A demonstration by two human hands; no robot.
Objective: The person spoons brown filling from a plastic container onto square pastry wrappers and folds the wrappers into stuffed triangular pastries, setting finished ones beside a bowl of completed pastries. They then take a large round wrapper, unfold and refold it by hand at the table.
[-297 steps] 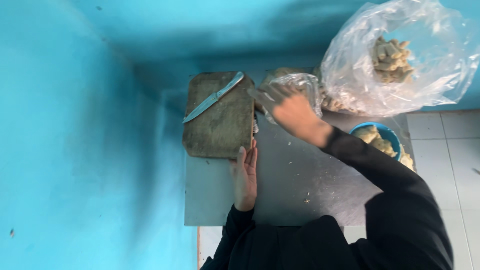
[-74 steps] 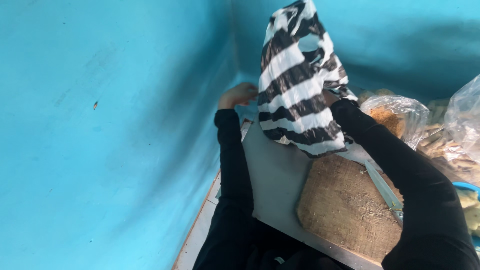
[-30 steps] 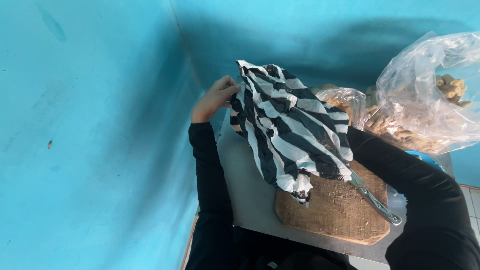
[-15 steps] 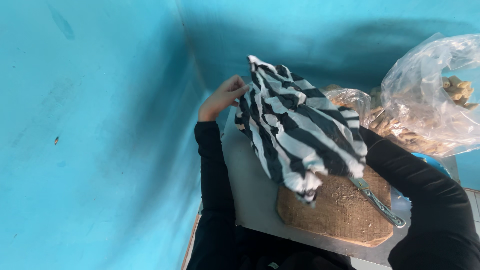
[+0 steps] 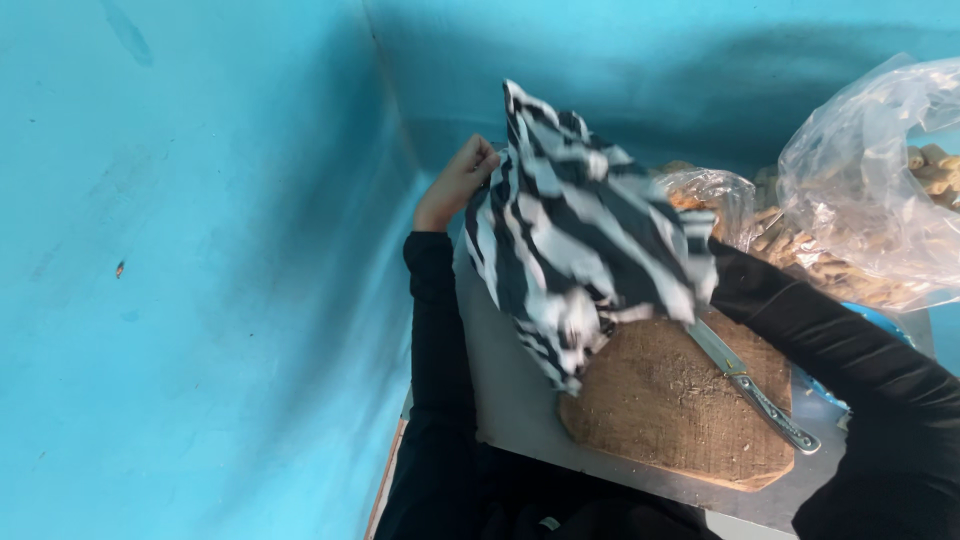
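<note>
Left hand (image 5: pixel 458 182) has its fingers clamped on a black-and-white striped bag (image 5: pixel 580 240), held above the wooden board (image 5: pixel 672 408) and knife (image 5: pixel 752 388). Right hand's hidden behind the bag, can't tell its fingers.

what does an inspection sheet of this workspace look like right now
surface: grey tabletop, partly bare.
job's things: black-and-white striped bag held up over the wooden cutting board.
clutter: knife lying on the board; clear plastic bags of pale brown pieces; blue bowl edge.
grip: left hand pinches the bag's edge; right hand hidden behind the bag.
cables: nothing seen.
surroundings: turquoise walls meeting in a corner.
</note>
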